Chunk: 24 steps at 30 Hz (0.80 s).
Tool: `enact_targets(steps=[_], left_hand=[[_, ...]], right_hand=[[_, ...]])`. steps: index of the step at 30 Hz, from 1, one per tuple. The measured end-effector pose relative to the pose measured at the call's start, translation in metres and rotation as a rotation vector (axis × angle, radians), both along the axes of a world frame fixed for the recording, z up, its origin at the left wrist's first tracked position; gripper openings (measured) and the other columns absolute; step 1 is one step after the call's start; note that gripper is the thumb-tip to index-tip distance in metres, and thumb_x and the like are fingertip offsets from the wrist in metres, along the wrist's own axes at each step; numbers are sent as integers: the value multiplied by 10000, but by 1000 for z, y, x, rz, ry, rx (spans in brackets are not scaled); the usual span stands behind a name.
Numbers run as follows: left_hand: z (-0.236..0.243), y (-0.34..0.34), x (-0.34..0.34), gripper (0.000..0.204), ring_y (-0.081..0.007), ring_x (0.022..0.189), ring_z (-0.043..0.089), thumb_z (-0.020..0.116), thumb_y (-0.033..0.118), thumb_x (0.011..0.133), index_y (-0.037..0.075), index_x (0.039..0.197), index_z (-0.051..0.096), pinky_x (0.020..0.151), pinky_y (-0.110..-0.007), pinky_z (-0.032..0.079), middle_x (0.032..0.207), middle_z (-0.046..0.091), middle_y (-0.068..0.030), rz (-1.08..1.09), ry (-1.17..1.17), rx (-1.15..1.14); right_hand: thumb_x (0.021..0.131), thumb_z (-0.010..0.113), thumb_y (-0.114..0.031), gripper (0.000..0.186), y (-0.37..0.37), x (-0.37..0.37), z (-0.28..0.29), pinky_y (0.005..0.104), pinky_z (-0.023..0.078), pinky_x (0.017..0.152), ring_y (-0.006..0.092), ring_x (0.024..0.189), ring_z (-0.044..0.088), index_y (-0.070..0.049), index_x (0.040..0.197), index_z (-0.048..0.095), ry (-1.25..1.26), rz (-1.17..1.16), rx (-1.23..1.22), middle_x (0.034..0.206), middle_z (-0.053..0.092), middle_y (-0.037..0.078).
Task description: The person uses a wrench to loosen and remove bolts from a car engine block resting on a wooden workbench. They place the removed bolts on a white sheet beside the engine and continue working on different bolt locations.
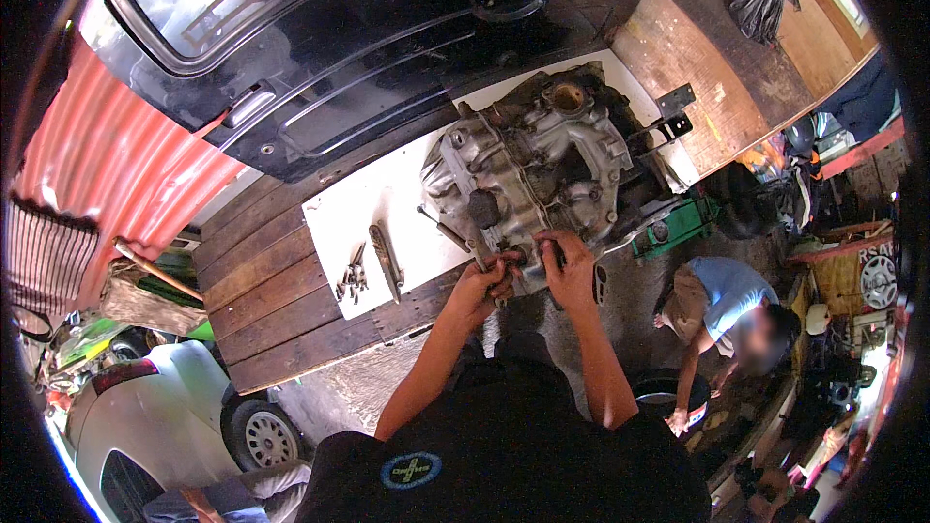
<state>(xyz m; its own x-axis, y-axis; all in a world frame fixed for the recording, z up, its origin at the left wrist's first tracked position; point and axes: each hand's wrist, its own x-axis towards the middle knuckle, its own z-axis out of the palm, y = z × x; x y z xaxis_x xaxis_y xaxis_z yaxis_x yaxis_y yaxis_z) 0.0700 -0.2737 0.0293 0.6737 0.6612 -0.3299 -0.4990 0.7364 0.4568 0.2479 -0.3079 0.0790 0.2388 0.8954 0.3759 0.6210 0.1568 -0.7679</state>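
A grimy cast-metal gearbox housing (581, 165) lies on a white board (373, 203) over a wooden plank bench (252, 281). At its lower edge, my left hand (480, 289) has its fingers curled round something too small to make out, beside a metal bar. My right hand (567, 271), just to the right, is closed with bent fingers against the housing; what it holds is hidden. A long metal tool (386, 261) and several small metal pieces (354, 271) lie on the board to the left, and a thin rod (441, 228) rests against the housing.
A dark vehicle panel (339, 58) backs the bench. Plywood with black bags (760, 5) is upper right. A white car (155, 407) stands lower left, near another person's legs (271, 494). At right, a person in blue (731, 300) crouches by a tyre (659, 383) and green jack (659, 228).
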Motion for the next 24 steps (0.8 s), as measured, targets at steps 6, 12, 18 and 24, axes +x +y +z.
enact_targets(steps=[6,12,18,24], left_hand=[[-8,-5,7,297,-55,527,355,566,205,986,-28,1162,617,517,-227,331,881,681,-100,90,206,270],[10,-12,9,304,-48,549,417,607,236,966,-31,1102,662,509,-225,338,848,688,-77,194,439,347],[6,-11,-21,288,-103,615,544,622,265,953,-3,1057,635,531,-265,433,816,650,-49,198,470,162],[0,-4,-39,233,-136,686,607,602,251,956,25,1005,622,552,-242,458,861,647,-48,208,475,77]], right_hand=[[879,568,-37,110,-1,-1,1,414,501,801,331,870,639,-41,947,655,-28,-24,5,937,672,125],[889,559,-52,113,-2,-4,1,411,500,786,349,876,638,-31,957,647,-22,-46,-13,937,667,142],[914,570,-122,190,-26,-42,28,467,513,750,427,848,636,9,1052,583,-70,31,-187,942,657,225],[924,591,-174,242,-15,-68,9,485,519,729,434,818,643,23,1062,563,-74,-103,-298,906,659,243]])
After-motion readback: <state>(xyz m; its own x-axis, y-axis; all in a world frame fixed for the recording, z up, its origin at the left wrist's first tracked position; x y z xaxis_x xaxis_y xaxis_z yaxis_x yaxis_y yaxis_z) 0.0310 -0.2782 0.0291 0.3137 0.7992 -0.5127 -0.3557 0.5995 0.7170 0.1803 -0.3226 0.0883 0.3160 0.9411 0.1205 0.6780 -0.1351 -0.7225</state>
